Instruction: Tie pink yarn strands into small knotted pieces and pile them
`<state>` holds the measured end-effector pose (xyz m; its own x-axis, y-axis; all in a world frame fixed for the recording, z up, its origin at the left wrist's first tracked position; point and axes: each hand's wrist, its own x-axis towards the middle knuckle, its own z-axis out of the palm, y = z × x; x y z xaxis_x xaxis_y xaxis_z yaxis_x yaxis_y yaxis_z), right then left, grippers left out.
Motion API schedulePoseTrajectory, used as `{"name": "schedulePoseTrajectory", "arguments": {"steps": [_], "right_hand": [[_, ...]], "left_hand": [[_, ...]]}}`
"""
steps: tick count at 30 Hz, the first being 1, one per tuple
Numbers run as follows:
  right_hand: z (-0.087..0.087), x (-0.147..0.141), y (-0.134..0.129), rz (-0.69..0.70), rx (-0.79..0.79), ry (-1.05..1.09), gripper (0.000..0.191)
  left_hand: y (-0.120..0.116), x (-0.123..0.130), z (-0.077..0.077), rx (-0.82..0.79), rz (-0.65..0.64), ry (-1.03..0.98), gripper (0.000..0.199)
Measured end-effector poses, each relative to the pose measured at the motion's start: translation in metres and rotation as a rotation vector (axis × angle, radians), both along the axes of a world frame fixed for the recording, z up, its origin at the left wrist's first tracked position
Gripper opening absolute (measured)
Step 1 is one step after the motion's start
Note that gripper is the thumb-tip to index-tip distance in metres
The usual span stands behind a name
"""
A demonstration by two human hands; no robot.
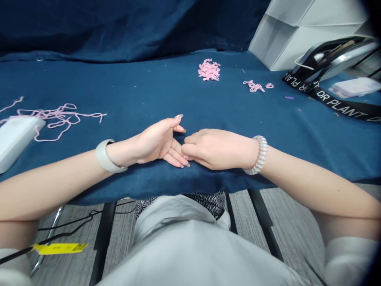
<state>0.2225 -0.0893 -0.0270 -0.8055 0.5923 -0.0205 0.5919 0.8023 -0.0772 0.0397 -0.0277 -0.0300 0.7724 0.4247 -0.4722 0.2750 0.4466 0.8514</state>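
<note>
My left hand (162, 143) is palm up over the front part of the blue cloth, its thumb raised and fingers spread. Against its fingertips rests my right hand (218, 149), back up, with the fingers curled together. A tiny bit of pink (187, 157) shows between the two hands; most of what the right fingers pinch is hidden. Loose pink yarn (61, 115) lies tangled on the cloth at the left. Farther back sits a small heap of pink knotted pieces (209, 70), with a few more pink pieces (254, 86) to its right.
A white box (19, 139) is at the left edge. Grey-white bins (285, 39) stand at the back right, beside a black bag (327, 59) with a lettered strap (339, 105). A pale flat case (355, 87) lies there too. The table's front edge is near my lap.
</note>
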Motion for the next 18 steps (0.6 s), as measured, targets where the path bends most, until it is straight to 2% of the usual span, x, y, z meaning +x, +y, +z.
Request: {"name": "schedulePoseTrajectory", "arguments": {"steps": [3, 6, 10, 14, 18], "right_hand": [[0.001, 0.001, 0.0, 0.036, -0.052, 0.062, 0.022], [0.002, 0.002, 0.001, 0.051, -0.184, 0.218, 0.023], [-0.001, 0.002, 0.001, 0.107, -0.296, 0.447, 0.019], [-0.01, -0.002, 0.0, 0.11, -0.204, 0.541, 0.018], [-0.02, -0.006, -0.001, 0.099, 0.04, 0.604, 0.021]], "left_hand": [[0.0, -0.002, 0.005, -0.036, -0.028, 0.023, 0.065], [-0.003, -0.002, 0.011, -0.048, -0.058, 0.053, 0.066], [-0.01, 0.0, 0.017, 0.021, -0.058, 0.091, 0.063], [-0.015, 0.003, 0.014, 0.155, 0.021, 0.097, 0.057], [-0.015, 0.005, 0.007, 0.26, 0.149, 0.02, 0.045]]}}
